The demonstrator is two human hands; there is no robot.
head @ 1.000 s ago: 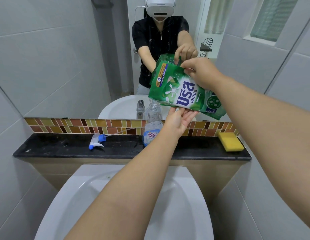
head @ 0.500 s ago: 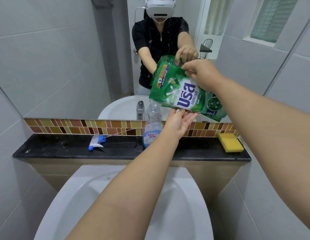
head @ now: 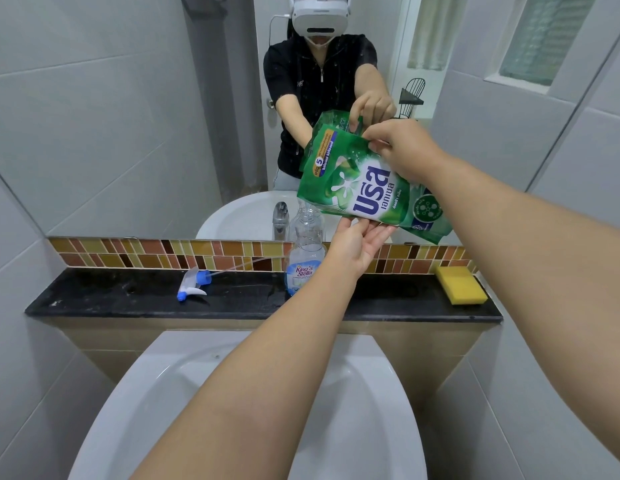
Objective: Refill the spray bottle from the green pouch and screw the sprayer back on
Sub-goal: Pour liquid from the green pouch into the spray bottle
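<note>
The room is bright and evenly lit, with soft white light and no hard shadows. Daylight comes through a frosted window (head: 530,46) at upper right. The black surface (head: 128,299) carries faint pale reflections; a thin shadow lies under the sponge (head: 461,285) and the sprayer (head: 192,285). The basin (head: 246,403) shows a mild sheen, without glare. The wide lens bends tile lines and stretches the forearms towards the lower edges. Focus is sharp across the middle: the pouch (head: 357,188) print reads cleanly. The mirror (head: 128,116) shows small speckles over the reflected dark shirt.
</note>
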